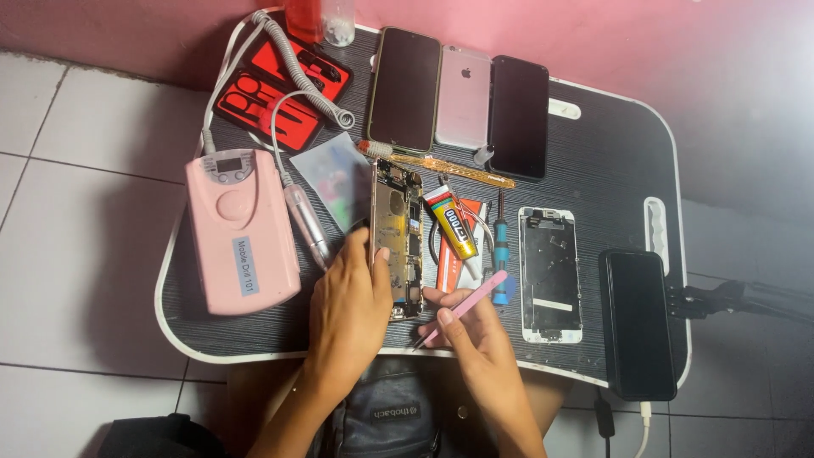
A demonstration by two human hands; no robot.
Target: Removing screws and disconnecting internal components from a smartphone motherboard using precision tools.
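Observation:
An opened phone body [397, 229] with its circuit board showing lies on the dark lap table [610, 170]. My left hand [348, 305] grips its lower left edge, thumb on the side. My right hand [475, 335] holds pink tweezers [462, 308], their tip pointing at the phone's bottom end. Just right of the phone lie a glue tube [452, 222] and a small blue-handled screwdriver [500, 254]. A detached white screen panel [549, 273] lies face down further right.
A pink drill box [242, 229] with its handpiece [305, 225] sits at the left. A red tool kit [284, 89] and three phones [462, 97] line the back. Another black phone [638, 322] rests at the right edge on a cable. White tiled floor surrounds the table.

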